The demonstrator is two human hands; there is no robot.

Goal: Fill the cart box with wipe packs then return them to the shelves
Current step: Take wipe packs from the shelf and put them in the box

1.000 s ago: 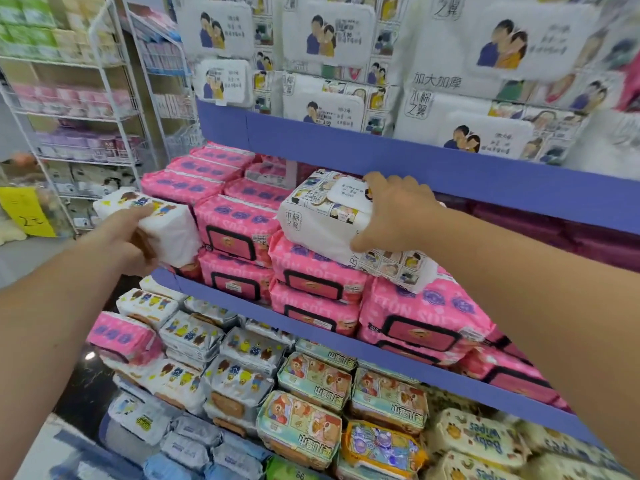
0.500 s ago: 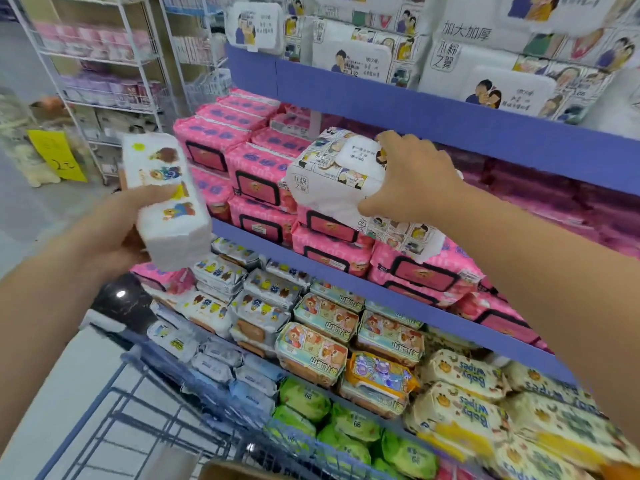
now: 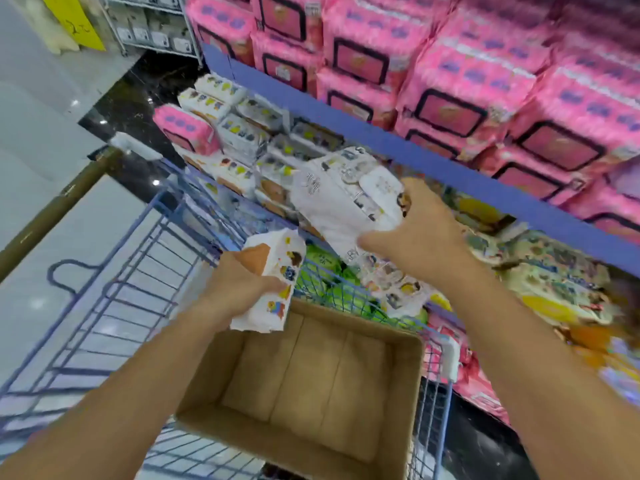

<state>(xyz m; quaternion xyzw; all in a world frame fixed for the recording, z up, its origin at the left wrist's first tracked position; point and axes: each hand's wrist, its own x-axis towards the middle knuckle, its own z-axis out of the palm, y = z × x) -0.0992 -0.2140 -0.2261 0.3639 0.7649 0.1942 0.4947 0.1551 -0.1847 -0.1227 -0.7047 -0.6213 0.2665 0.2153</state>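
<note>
Cardboard box [image 3: 405,403] in the cart [image 3: 104,292] shows bare floor. Over its far rim my left hand [image 3: 239,289] grips a small cartoon-printed wipe pack [image 3: 273,303]; my right hand [image 3: 422,237] clutches a larger white pack [image 3: 332,202] higher, near the shelf edge [image 3: 485,188]. Filling is barely begun, I judge: lower both, release.

Both bare forearms extend forward from the bottom corners of the view, angling in toward the centre. The left hand [image 3: 235,289], the lower and nearer of the two, curls its fingers [image 3: 272,284] round a small white pack [image 3: 266,313]. The right hand [image 3: 420,237], higher and farther out, shows its back to the camera and grips a larger white pack [image 3: 332,202], thumb stretched leftward beneath it. The hands are near each other but apart.
</note>
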